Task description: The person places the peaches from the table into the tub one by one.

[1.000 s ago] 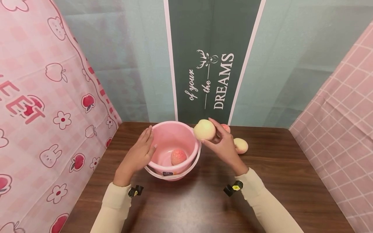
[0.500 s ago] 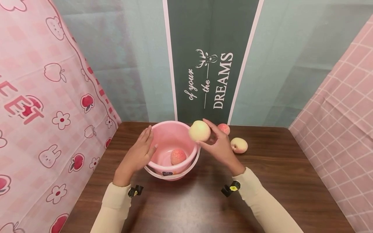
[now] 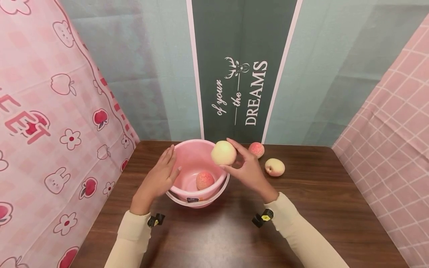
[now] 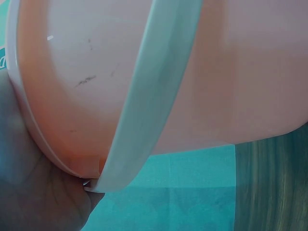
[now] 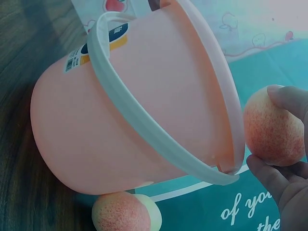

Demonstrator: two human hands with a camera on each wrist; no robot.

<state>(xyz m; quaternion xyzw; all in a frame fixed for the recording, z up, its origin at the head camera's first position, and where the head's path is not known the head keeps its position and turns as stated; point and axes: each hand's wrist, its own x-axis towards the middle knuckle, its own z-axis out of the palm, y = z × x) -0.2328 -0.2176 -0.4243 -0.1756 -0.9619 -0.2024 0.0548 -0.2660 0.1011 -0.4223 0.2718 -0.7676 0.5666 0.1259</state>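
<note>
A pink bucket (image 3: pixel 187 158) stands on the table, its white handle (image 4: pixel 151 82) lowered against the outside. One reddish peach (image 3: pixel 205 181) lies inside on the bottom. My left hand (image 3: pixel 161 173) rests on the bucket's left rim with straight fingers; the left wrist view shows the palm against the rim by the handle's end. Between thumb and fingers, my right hand (image 3: pixel 249 171) holds a pale peach (image 3: pixel 223 153) over the right rim. In the right wrist view this held peach (image 5: pixel 273 127) shows a speckled reddish side, right at the rim.
Right of the bucket, a red peach (image 3: pixel 256 150) lies near the back edge and a pale peach (image 3: pixel 275 167) lies closer. Behind the wooden table (image 3: pixel 318 193) hangs a green cloth (image 3: pixel 248 33). Pink patterned cloths flank both sides.
My right hand has carried the pale peach leftward, over the bucket's right rim. The red peach behind it now shows fully. My left hand and the bucket stay put.
</note>
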